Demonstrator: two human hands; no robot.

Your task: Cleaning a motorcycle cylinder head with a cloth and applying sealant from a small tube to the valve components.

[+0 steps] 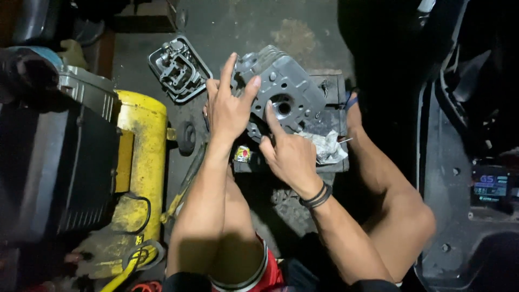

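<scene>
Gripping engine head [286, 89] — hands [230, 111] hiding underside

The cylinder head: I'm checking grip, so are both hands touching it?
Yes, the left hand grips the finned cylinder head at its edge, and the right hand presses a finger against its face.
</scene>
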